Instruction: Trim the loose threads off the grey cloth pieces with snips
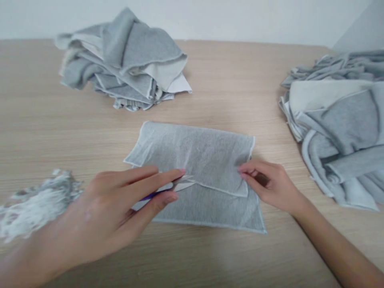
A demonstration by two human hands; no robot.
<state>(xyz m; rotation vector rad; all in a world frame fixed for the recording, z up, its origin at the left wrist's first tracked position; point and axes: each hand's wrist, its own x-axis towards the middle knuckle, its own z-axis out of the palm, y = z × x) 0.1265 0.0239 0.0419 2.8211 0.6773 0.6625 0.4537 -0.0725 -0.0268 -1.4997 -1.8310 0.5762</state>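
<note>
A grey cloth piece (210, 158) with pale stitched edges lies folded on the table in front of me, its upper layer partly covering the lower one. My left hand (129, 208) is closed around small thread snips (183, 184) with a blue-purple handle. Their blades point right and look slightly parted, at the edge of the upper layer. At the cloth's right side, my right hand (268, 182) pinches the upper layer near its edge between thumb and fingers. The handle of the snips is mostly hidden inside my left hand.
A crumpled heap of grey and off-white cloth pieces (129, 60) sits at the back left. Another stack of grey cloths (345, 128) lies on the right. White and grey thread trimmings (42, 204) are piled at the left, beside my left wrist. The wooden table (234, 80) meets a pale wall.
</note>
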